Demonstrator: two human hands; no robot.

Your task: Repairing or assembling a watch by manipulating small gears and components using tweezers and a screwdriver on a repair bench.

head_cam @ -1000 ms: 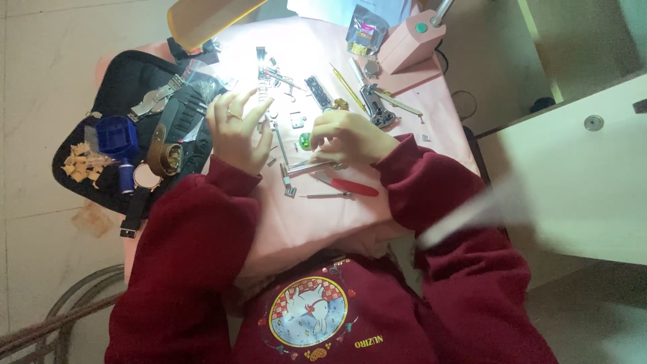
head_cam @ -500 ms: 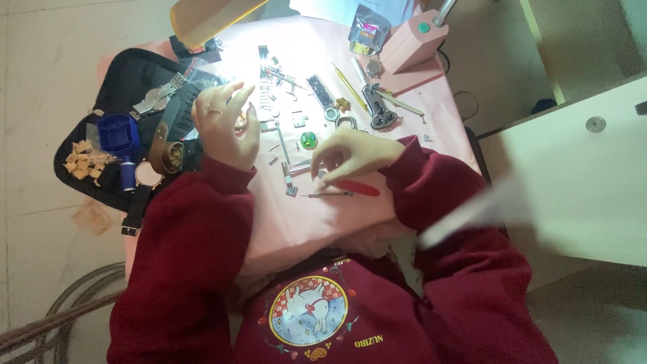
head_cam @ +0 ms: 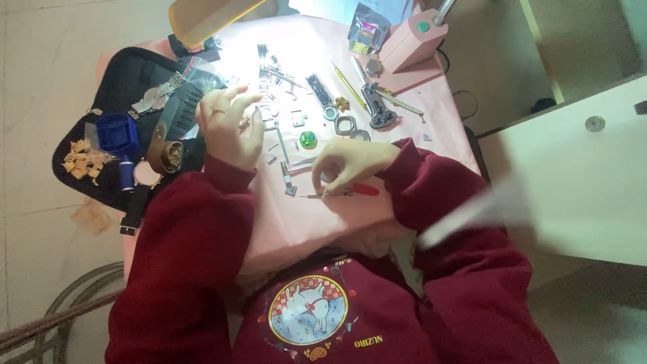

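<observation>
My right hand point(head_cam: 345, 164) rests on the pink table cover point(head_cam: 303, 216) and grips a red-handled screwdriver point(head_cam: 350, 191), its thin metal tip pointing left. My left hand point(head_cam: 229, 125) is lifted beside the black tool pouch point(head_cam: 128, 81), fingers bent around a small metal part that I cannot make out clearly. Between the hands lie a metal watch strap piece point(head_cam: 286, 162) and a small green round part point(head_cam: 308, 139). Both arms wear dark red sleeves.
Small tools, tweezers point(head_cam: 347, 84) and metal watch parts lie scattered at the far side. A pink lamp base point(head_cam: 412, 42) stands at the back right, a yellow lamp shade point(head_cam: 209, 17) above. The pouch holds a blue case holder point(head_cam: 116, 131) and watches. A white cabinet point(head_cam: 573, 175) stands to the right.
My left hand rose from the table and moved left toward the pouch. My right hand slid toward me with the screwdriver. The view shifted slightly.
</observation>
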